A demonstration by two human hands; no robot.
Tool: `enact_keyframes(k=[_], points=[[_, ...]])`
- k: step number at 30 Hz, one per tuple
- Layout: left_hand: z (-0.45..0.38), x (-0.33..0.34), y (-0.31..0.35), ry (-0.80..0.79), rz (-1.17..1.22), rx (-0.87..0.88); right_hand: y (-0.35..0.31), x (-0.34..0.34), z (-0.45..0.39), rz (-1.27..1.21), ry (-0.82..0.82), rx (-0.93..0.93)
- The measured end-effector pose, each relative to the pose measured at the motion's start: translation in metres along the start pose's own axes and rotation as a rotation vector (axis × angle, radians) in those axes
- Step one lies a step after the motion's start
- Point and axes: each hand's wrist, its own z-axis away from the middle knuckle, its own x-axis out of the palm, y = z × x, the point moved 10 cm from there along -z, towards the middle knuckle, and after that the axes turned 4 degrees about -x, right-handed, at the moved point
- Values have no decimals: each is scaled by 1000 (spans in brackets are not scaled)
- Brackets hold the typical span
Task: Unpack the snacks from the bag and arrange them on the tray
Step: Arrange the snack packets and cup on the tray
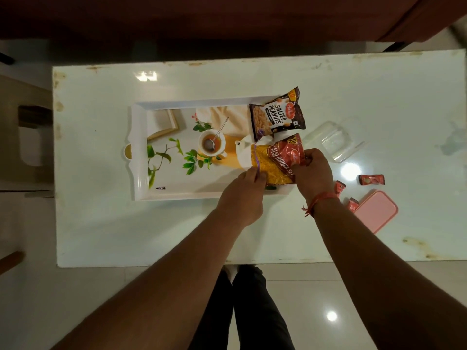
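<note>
Both bare forearms reach forward; the left hand and right hand curl their fingers (right wrist wears a red thread).

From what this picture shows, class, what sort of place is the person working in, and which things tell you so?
Probably a room in a home. A low white table stands on glossy floor tiles, a dark red seat sits just beyond it, and a decorated serving tray holds shop-bought snack packets.

White tray printed with tea and green leaves; dark brown peanut packet; red-and-yellow sev packet; pink, perhaps plastic, lid.
</note>
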Motion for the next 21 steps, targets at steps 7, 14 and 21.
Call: enact_keyframes(k=[7, 14, 21], points=[[1, -6, -2, 49, -91, 15, 1, 4, -5, 27, -39, -27], [15, -18, -28, 69, -155, -80, -31, -17, 16, 254, 203, -302], [52, -75, -99, 125, -205, -234, -101, 44, 69, 783, -47, -607]])
